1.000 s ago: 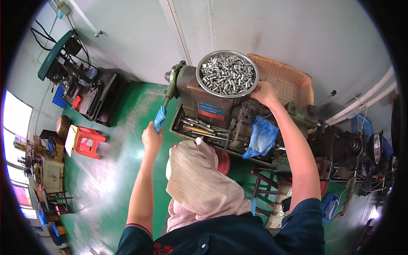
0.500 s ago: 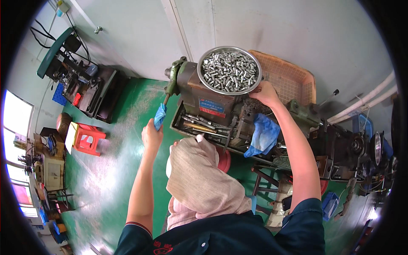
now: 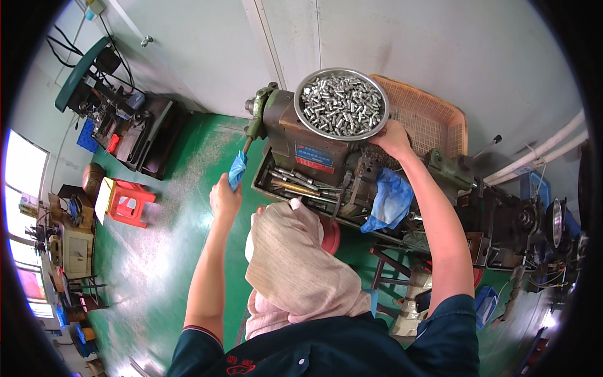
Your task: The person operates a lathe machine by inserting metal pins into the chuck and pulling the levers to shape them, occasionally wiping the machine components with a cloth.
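Observation:
My left hand is closed around the lower end of a lever handle wrapped in blue cloth. The lever comes down from the left end of a small green and brown lathe-like machine. Just below the right rim of a steel bowl, my right hand reaches in at the machine's working head with its fingers curled. The fingertips are partly hidden, and what they pinch cannot be made out. Many short metal pins fill the bowl, which sits on top of the machine.
An orange-brown plastic basket stands behind the machine. A blue rag hangs on its front, beside a tray of metal tools. Beige cloth covers my lap. A red stool and another machine stand left.
Both hands keep nearly the same places and grips. The whole view has shifted very slightly.

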Tool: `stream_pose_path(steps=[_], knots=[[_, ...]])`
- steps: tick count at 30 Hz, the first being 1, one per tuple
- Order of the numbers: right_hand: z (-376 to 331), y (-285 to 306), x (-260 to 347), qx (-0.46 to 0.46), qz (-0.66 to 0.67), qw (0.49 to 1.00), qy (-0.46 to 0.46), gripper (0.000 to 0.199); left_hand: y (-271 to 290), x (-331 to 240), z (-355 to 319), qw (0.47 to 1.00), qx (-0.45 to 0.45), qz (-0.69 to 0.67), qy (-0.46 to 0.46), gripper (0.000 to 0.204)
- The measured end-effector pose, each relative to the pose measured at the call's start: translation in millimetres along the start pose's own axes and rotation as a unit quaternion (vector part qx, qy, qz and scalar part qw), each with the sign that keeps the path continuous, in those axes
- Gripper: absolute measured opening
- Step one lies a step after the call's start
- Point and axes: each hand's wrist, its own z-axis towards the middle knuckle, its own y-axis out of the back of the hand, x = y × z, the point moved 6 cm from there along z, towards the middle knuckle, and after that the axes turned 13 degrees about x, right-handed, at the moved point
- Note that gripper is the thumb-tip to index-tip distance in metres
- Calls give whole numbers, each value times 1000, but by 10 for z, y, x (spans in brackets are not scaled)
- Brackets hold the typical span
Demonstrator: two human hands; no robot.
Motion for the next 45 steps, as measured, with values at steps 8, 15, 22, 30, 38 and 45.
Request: stream_pose_path(steps=[8, 15, 22, 30, 38, 45], knots=[[-171, 138, 434, 1, -84, 996, -18, 14, 215, 506, 409, 996, -9, 71, -61, 23], [-399, 1329, -20, -127, -329, 929, -112, 14, 202, 567, 464, 993, -5, 74, -92, 24], [-1574, 2321, -868, -204, -497, 787, -303, 38, 195, 526, 471, 991, -8, 85, -99, 25], [-2406, 2111, -707, -189, -506, 797, -272, 40, 224, 490, 426, 990, -20, 79, -111, 24], [-2685, 1876, -617, -208, -487, 820, -218, 46, 221, 482, 433, 994, -4, 68, -90, 27], [-2695, 1815, -584, -210, -498, 808, -235, 46, 220, 487, 443, 993, -7, 68, -92, 24]])
